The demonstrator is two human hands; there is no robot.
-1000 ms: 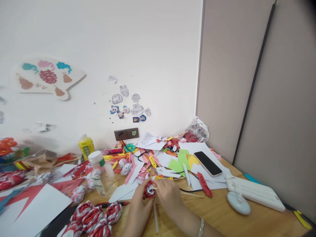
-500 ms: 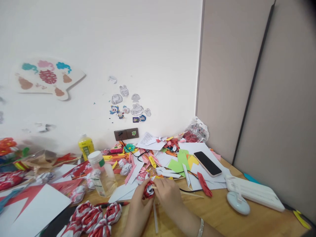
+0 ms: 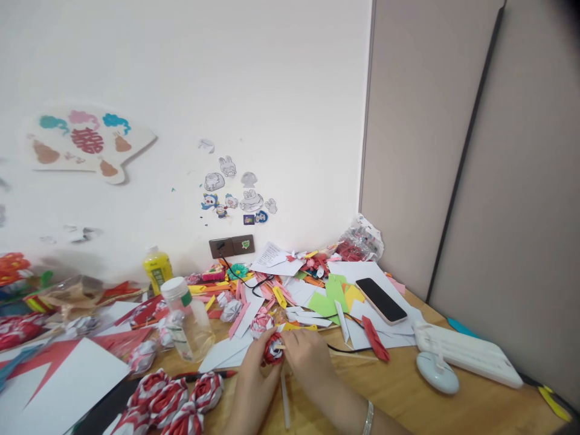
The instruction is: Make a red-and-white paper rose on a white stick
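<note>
The crumpled, round red-and-white paper flower [image 3: 273, 349] sat above the wooden table [image 3: 408, 405], its sides pinched by the left hand's [image 3: 256, 373] curled fingers. The right hand [image 3: 308, 356], angled inward, pinched a thin pale stick [image 3: 280, 347] against it.

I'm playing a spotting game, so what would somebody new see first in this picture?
Probably the big white paper fan with red and blue shapes, up on the wall at the left. Next, the red-and-white twisted paper roses bunched at the table's front, left of the hands. Then the black-screened phone, lying on white paper at the right.
</note>
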